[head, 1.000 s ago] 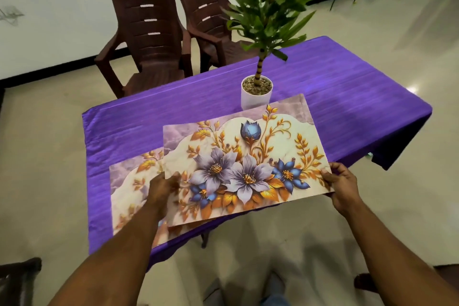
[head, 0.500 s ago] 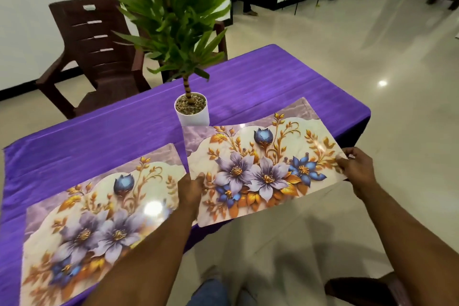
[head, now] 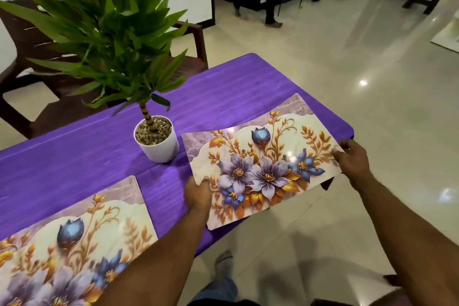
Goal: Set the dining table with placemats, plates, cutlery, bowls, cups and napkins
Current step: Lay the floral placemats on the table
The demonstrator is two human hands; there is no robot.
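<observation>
Head view: both hands' grip clasps floral placemat [head: 260, 164]; white pot [head: 159, 143] holds pebbles [head: 153, 130], plant [head: 104, 32].

One head-worn camera looks forward and down, close over the table's [head: 74, 156] near edge and floor [head: 372, 119].

Bright indoor light, floor [head: 362, 82] glare, blurred edges.

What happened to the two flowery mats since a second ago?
The held placemat slid off the first placemat and went right, toward the table's end; now purple tablecloth shows between them. The left hand and right hand kept hold of its ends. The first placemat and potted plant stayed put.
</observation>
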